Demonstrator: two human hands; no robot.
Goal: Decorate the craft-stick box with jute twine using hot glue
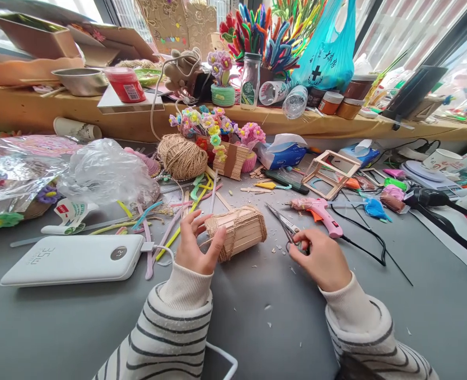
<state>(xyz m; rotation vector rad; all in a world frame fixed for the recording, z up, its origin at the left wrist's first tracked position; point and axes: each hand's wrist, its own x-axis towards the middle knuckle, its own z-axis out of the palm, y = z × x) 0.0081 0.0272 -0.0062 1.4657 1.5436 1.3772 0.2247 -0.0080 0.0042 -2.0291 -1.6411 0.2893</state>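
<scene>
A small box of wooden craft sticks point(243, 232), bound with brown twine at its edges and around its middle, lies on its side on the grey table. My left hand point(197, 245) grips its left end, thumb at the front and fingers curled behind. To the right, my right hand point(316, 258) has its fingers closed at the handles of a pair of metal scissors point(281, 219). The blades lie close together and point away to the upper left. The handles are partly hidden by my fingers.
A pink glue gun point(318, 211) with a black cord lies beyond my right hand. A white power bank point(73, 258) lies at left, its cable running past my left arm. Behind are a twine ball point(183, 155), an open stick frame point(332, 171) and a cluttered ledge point(202, 110).
</scene>
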